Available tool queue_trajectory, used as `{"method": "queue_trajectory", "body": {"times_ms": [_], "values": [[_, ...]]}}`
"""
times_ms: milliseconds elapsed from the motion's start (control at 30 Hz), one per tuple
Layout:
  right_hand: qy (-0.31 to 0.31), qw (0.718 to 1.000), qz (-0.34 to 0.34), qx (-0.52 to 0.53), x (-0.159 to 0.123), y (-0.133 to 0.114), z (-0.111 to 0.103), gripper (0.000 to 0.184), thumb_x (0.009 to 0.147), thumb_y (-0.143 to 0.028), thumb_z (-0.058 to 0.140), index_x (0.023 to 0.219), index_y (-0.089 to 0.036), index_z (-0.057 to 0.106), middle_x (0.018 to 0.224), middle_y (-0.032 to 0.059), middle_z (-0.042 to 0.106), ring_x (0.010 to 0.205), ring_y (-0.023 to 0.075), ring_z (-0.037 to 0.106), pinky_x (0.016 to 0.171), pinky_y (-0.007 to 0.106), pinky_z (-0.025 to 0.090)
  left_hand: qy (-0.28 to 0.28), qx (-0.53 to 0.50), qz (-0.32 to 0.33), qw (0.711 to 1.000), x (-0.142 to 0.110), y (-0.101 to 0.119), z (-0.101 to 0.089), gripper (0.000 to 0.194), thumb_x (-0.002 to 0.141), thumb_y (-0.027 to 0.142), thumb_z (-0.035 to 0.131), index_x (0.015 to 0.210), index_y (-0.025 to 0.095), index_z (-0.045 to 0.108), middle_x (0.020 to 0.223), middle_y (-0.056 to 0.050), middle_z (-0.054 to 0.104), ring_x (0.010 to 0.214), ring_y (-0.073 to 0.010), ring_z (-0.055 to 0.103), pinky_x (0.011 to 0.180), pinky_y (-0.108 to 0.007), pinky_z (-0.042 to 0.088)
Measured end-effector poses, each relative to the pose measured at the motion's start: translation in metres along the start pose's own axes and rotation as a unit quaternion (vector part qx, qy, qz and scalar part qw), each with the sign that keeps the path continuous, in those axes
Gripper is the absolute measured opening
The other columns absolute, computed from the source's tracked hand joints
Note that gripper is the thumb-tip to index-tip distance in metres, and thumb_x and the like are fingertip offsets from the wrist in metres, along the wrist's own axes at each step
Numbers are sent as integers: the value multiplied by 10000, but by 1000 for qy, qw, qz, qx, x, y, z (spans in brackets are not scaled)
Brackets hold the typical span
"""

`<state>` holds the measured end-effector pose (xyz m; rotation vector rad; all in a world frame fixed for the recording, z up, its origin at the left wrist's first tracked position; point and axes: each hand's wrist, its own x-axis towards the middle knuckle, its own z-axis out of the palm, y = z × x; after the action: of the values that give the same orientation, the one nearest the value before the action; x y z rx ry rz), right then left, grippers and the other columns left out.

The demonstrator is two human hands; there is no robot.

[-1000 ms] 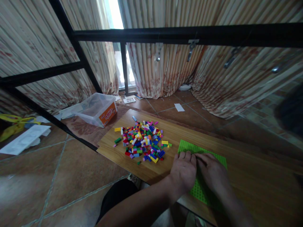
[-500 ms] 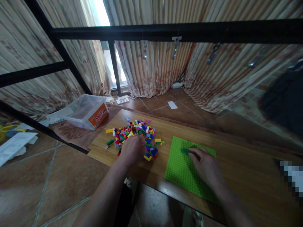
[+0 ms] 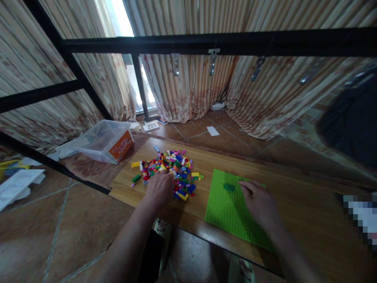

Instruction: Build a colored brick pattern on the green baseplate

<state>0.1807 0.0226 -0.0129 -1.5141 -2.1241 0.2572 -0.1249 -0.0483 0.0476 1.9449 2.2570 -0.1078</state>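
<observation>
My left hand (image 3: 160, 188) reaches down into a pile of building bricks (image 3: 184, 177) of many colours. Its fingers are curled, and the tips, with whatever is between them, are hidden from view. A translucent green brick (image 3: 229, 187) lies on the bright green baseplate (image 3: 224, 210). Just right of that brick, over the plate, is my right hand (image 3: 259, 200). Its thumb and index finger are slightly apart, with nothing visible between them.
The bricks and plate rest on a wooden table (image 3: 203, 232). A clear plastic box (image 3: 103, 137) with an orange label stands on the floor at left. Black metal bars (image 3: 182, 44) cross in front of curtains. A pixelated object (image 3: 362, 216) lies at far right.
My right hand has let go of the translucent green brick and drawn a little to the right. My left hand has shifted slightly left and down over the pile.
</observation>
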Motion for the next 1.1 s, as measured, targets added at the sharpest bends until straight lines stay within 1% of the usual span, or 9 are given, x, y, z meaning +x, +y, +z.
{"method": "queue_trajectory", "body": {"times_ms": [367,500,633,733,867,967,1100], "values": [[-11,1000,-6,1,-1,0,1,337,895,-333,383,941,-188,685,967,97,692,874,239,643,813,402,508,2,-3,7,1000,2,-8,5,162,774,186,516,849,185,660,907,-101,649,890,-250,608,718,-315,429],[-9,1000,-12,10,-1,-1,3,329,891,-335,394,932,-189,685,967,97,695,864,232,647,799,389,509,2,-4,4,1000,3,-6,5,156,763,193,528,853,187,656,869,-96,664,901,-259,615,714,-313,435],[-12,1000,-18,8,-1,-2,4,334,893,-346,394,929,-187,685,963,98,695,857,234,649,796,389,509,-8,4,-8,1000,4,-1,5,172,797,161,485,853,179,646,854,-95,676,895,-247,627,705,-300,444],[-16,1000,-23,10,-2,-2,4,326,895,-349,398,928,-195,683,966,94,694,860,234,650,799,391,510,5,3,-5,1000,5,3,7,192,819,142,465,897,177,637,858,-97,683,886,-241,637,729,-306,455],[-5,999,-29,14,-3,-1,5,305,888,-345,412,916,-215,687,952,79,700,844,227,653,792,394,511,12,0,8,1000,6,13,7,198,841,154,461,949,153,627,880,-121,683,924,-252,632,806,-334,460],[-5,999,-27,18,-2,-1,6,297,881,-350,428,918,-216,690,956,77,701,842,226,654,794,395,513,17,-10,22,1000,6,24,7,202,827,149,474,961,152,626,933,-127,676,962,-261,617,862,-358,451],[-21,1000,-17,16,-2,-1,7,314,888,-362,419,929,-202,686,973,87,700,852,232,656,803,401,513,47,-30,51,997,9,37,11,226,826,134,453,973,138,625,989,-137,658,969,-265,606,876,-372,454]]}}
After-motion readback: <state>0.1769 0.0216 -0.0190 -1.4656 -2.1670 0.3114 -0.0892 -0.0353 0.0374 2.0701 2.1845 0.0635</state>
